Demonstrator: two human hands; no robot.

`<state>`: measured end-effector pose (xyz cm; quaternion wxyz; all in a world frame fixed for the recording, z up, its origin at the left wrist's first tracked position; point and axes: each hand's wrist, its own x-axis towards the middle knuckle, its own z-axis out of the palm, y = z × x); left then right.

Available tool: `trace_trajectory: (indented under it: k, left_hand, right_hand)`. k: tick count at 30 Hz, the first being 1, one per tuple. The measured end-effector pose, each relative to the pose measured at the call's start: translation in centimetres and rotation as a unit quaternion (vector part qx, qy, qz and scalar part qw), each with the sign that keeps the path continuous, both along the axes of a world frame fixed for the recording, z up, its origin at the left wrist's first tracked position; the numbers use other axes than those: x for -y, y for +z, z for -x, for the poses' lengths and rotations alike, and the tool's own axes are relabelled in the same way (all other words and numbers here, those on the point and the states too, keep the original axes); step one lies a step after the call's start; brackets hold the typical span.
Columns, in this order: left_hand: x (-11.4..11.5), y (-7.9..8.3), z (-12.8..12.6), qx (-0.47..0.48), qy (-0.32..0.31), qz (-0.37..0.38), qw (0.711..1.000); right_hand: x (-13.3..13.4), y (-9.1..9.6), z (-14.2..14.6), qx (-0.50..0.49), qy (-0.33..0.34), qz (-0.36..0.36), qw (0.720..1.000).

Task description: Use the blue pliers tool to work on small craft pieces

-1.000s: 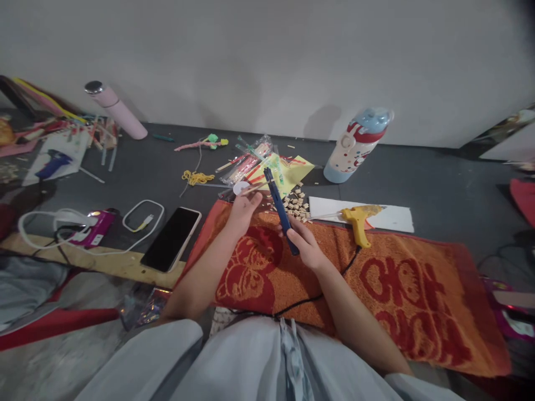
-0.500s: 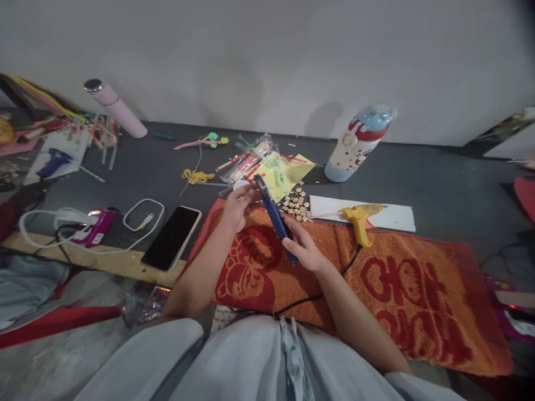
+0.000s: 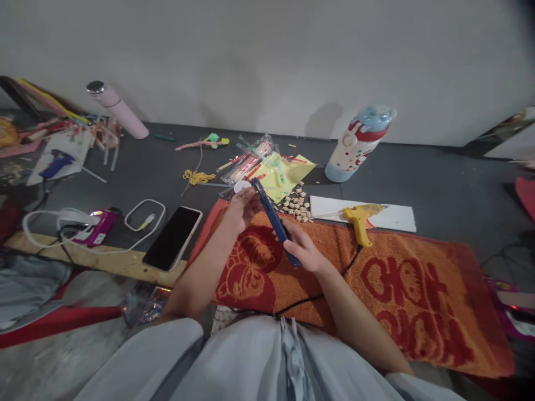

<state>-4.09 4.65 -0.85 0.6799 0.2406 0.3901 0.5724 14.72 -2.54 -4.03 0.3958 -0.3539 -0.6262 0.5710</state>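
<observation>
A slim dark blue phone (image 3: 273,220), seen almost edge-on, is held tilted above an orange and red towel (image 3: 326,245). My right hand (image 3: 303,248) grips its lower end, thumb along the near side and fingers behind. My left hand (image 3: 244,209) is at the upper end with curled fingers against the phone; some fingertips are hidden. Behind the phone lie a small heap of cut wooden pieces (image 3: 297,203) and a yellow sheet (image 3: 278,178). A yellow glue gun (image 3: 359,220) rests on a white strip (image 3: 399,217), right of my hands.
Another phone (image 3: 171,239) lies left of the towel, near a white cable (image 3: 144,206) and a purple power strip (image 3: 98,225). A patterned bottle (image 3: 355,147) and a pink flask (image 3: 119,111) stand by the wall. A blue glue gun (image 3: 56,162) lies far left.
The fingers of my left hand have shifted slightly down at the phone's upper end. The phone has tilted a little; my right hand keeps its grip.
</observation>
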Motion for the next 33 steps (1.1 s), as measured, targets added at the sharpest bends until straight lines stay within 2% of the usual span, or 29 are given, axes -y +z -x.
trace_trajectory:
  k: [3,7,9,11,14,17,24,33]
  left_hand:
    - [-0.08,0.03,0.09,-0.082,0.034,-0.061,0.994]
    - [-0.08,-0.11,0.31,-0.213,0.124,-0.147,0.958]
    - [0.01,-0.09,0.34,-0.242,0.138,-0.164,0.946]
    - [0.13,0.09,0.31,-0.237,0.123,-0.152,0.951]
    - [0.19,0.52,0.22,-0.190,0.067,-0.084,0.976]
    - [0.13,0.80,0.16,-0.157,0.039,-0.046,0.986]
    - [0.07,0.22,0.12,-0.212,0.108,-0.118,0.964]
    - [0.11,-0.07,0.25,-0.273,0.144,-0.175,0.935]
  right_hand:
    - [0.00,-0.26,-0.03,0.017,-0.030,-0.007,0.999]
    - [0.01,-0.49,-0.20,0.075,-0.074,-0.025,0.994]
    - [-0.03,-0.47,-0.30,0.109,-0.088,-0.043,0.989]
    - [-0.12,-0.37,-0.40,0.137,-0.097,-0.067,0.984]
    - [-0.25,-0.14,-0.52,0.164,-0.100,-0.101,0.976]
    - [-0.30,-0.01,-0.60,0.172,-0.093,-0.108,0.975]
    - [-0.19,-0.15,-0.72,0.147,-0.091,-0.086,0.981]
    - [-0.22,-0.03,-0.79,0.136,-0.091,-0.059,0.985]
